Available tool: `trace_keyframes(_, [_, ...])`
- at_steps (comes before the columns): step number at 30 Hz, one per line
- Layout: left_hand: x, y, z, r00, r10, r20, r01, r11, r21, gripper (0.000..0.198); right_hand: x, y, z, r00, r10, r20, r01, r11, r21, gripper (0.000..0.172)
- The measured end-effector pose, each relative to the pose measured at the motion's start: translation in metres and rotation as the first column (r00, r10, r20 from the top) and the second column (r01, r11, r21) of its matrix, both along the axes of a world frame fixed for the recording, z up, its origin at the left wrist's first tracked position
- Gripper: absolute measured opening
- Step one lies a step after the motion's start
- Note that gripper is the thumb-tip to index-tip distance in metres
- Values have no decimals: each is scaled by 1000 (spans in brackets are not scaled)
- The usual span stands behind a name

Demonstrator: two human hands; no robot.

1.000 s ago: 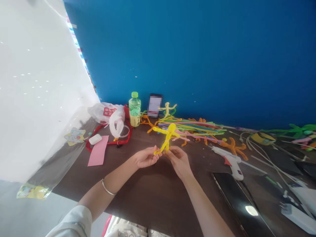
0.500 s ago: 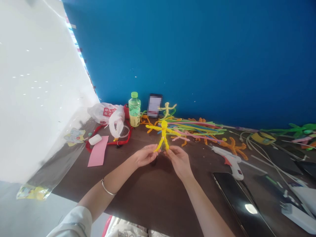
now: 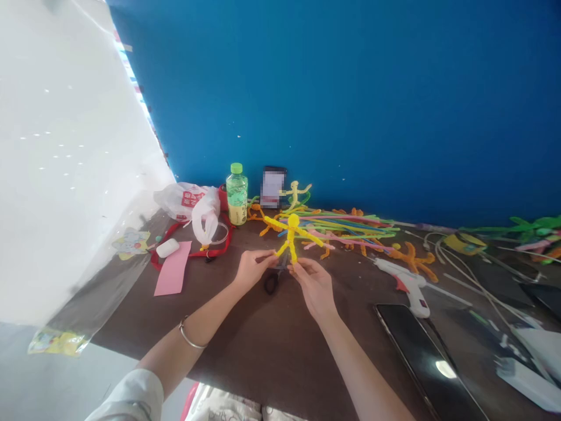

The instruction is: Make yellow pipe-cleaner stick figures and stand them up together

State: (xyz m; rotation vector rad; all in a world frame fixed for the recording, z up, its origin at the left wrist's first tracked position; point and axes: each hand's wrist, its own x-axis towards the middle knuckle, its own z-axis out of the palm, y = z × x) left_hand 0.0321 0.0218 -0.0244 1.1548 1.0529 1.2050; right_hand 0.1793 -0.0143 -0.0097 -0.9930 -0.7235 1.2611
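Note:
A yellow pipe-cleaner figure (image 3: 292, 234) stands upright between my hands, its arms spread and legs apart. My left hand (image 3: 253, 270) pinches the foot of its left-side leg. The foot of the other leg is between the fingertips of my right hand (image 3: 313, 283). Beneath the figure, black-handled scissors (image 3: 272, 284) lie on the dark table (image 3: 263, 345), partly covered by my fingers. Behind it are a bundle of coloured pipe cleaners (image 3: 350, 225) and a paler yellow figure (image 3: 295, 192).
A green-capped bottle (image 3: 237, 196), a plastic bag (image 3: 205, 216) and pink paper (image 3: 174, 272) are at the left. On the right lie a glue gun (image 3: 407, 283), a large phone (image 3: 423, 351), a white charger (image 3: 528, 383) and cables. A small phone (image 3: 272, 187) leans against the blue wall.
Both hands still grip the yellow figure's feet. My left hand has risen slightly, the figure's arms look spread wider, and more of the scissors' handle shows below.

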Motion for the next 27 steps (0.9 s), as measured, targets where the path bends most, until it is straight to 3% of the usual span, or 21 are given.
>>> trace_keyframes(6, [3, -2, 4, 988, -48, -149, 70, 986, 151, 20, 1, 1, -3, 1000, 17, 14, -17, 1000, 15, 22])
trace_keyframes(15, [11, -7, 8, 996, -64, 57, 65, 998, -1, 23, 2, 3, -7, 999, 43, 11, -43, 999, -26, 28])
trace_keyframes(20, [15, -10, 9, 994, -13, 106, 19, 998, -58, 23, 1, 4, -11, 994, 94, 62, -92, 995, -25, 28])
trace_keyframes(27, [12, -9, 8, 993, -115, -23, 115, 993, 10, 26, 2, 5, -13, 993, 58, 105, -59, 998, 2, 29])
